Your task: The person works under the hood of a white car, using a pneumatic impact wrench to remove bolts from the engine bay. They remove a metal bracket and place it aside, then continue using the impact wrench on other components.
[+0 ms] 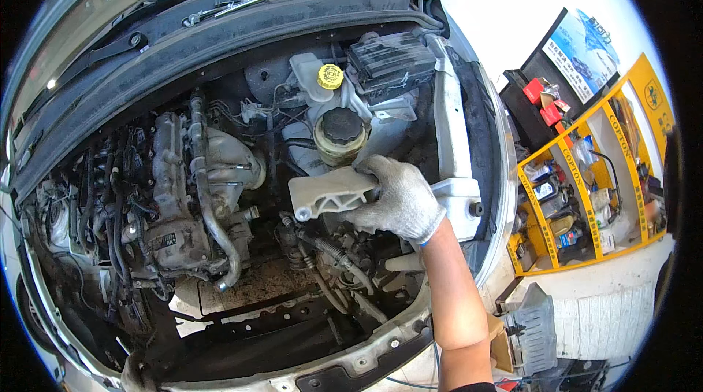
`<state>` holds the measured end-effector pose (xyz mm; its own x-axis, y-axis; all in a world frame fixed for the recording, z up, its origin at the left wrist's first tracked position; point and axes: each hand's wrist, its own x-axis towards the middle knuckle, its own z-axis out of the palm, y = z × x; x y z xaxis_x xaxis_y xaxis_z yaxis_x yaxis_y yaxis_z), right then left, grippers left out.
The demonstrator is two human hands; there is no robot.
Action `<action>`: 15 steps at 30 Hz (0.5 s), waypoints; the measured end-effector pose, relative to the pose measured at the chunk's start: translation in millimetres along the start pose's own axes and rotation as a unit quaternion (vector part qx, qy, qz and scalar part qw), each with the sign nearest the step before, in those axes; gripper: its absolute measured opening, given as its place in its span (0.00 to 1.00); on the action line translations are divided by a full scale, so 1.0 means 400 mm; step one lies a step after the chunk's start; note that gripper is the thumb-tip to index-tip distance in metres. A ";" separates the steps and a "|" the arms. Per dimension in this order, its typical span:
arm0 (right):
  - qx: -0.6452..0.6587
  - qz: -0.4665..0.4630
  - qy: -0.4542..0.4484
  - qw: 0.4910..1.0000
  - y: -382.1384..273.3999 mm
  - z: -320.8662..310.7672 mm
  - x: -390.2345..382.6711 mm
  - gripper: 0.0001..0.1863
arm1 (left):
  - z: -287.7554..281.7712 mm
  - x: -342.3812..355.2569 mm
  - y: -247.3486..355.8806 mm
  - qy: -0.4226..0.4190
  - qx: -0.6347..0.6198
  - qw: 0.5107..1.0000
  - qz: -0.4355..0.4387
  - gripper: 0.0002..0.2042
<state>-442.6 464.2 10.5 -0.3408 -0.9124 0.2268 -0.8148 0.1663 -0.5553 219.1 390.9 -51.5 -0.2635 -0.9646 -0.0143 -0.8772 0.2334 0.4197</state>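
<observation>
My right hand (pixel 401 201), in a grey-white knit glove, grips a pale cast-metal bracket (pixel 318 193) with ribs and a bolt hole at its near left end. The bracket is held over the engine bay, just in front of a cloudy fluid reservoir (pixel 338 152) with a black cap. Below it lie hoses and pipes (pixel 333 249). At the lower left, my left hand (pixel 136 372) shows only in part, in a dark, dirty glove at the car's front edge; its fingers cannot be made out.
The engine (pixel 172 223) fills the left of the bay. Behind stand a yellow-capped reservoir (pixel 322 88) and a black box (pixel 392 62). Metal tools (pixel 249 4) lie on the cowl below the windscreen. To the right are a yellow shelf unit (pixel 586 194) with bottles and a grey crate (pixel 538 326).
</observation>
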 end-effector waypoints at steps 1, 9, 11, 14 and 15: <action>0.029 0.015 -0.016 0.999 -0.002 -0.002 0.001 0.31 | -0.002 0.001 0.013 -0.001 -0.002 1.000 0.000 0.22; 0.287 0.054 0.064 0.954 0.005 0.020 -0.011 0.28 | -0.001 0.012 -0.008 -0.001 0.022 0.999 0.030 0.21; 0.189 0.027 0.112 0.975 0.014 0.016 -0.007 0.25 | -0.003 0.010 0.021 -0.007 -0.019 1.000 0.020 0.20; 0.102 -0.015 0.128 0.986 0.020 0.016 -0.007 0.27 | -0.006 -0.001 0.015 -0.004 -0.016 0.999 0.033 0.21; 0.074 -0.030 0.136 0.987 0.015 0.020 -0.005 0.28 | -0.006 0.000 0.010 -0.007 -0.025 0.999 0.033 0.22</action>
<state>-443.0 463.9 0.5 -0.4242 -0.7809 0.4586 -0.7669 0.0404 -0.6405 216.3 391.7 -47.6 -0.3267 -0.9451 0.0020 -0.8364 0.2901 0.4650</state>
